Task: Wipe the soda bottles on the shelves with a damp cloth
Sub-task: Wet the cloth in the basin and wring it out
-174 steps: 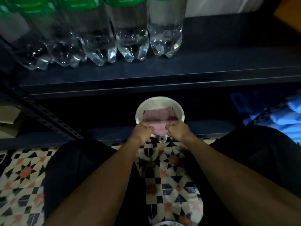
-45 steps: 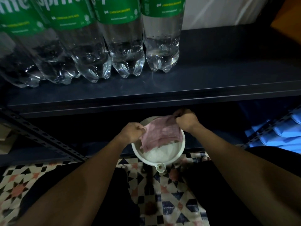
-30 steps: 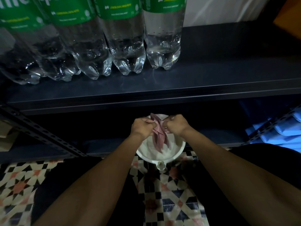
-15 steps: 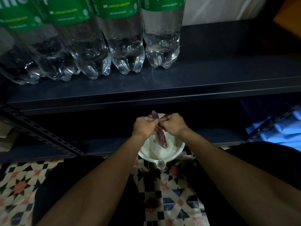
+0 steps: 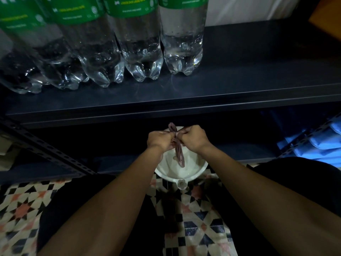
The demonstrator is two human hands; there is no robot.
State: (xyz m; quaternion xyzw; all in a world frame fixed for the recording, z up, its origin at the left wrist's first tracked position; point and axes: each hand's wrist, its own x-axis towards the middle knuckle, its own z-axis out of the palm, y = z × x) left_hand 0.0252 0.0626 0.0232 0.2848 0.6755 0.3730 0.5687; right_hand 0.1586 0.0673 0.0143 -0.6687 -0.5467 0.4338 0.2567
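Head view: a person crouching at a dark metal shelving unit wrings a cloth [image 5: 179, 154] over a white basin [image 5: 195, 174]. The left hand [image 5: 159, 140] and the right hand [image 5: 191, 138] meet knuckle to knuckle above the basin, each with fingers curled tightly round the pinkish-purple cloth, which is twisted into a thin rope. A short loop of it sticks up on the far side of the fists, and the longer end hangs down into the basin. The basin stands on a patterned tile floor [image 5: 201, 228] between the person's dark-clad knees, its far part under the edge of the lower shelf [image 5: 239, 152], a small tab [image 5: 181, 184] on its near rim. On the upper shelf [image 5: 239, 85], far and left of the hands, clear soda bottles [image 5: 142, 52] with green labels stand upright in a close row; the rightmost bottle [image 5: 182, 43] is directly beyond the hands. The right part of that shelf is bare dark metal. A perforated metal brace [image 5: 46, 150] runs diagonally at left. Blue packages [image 5: 317, 143] are stacked at the right edge of the frame, level with the lower shelf.
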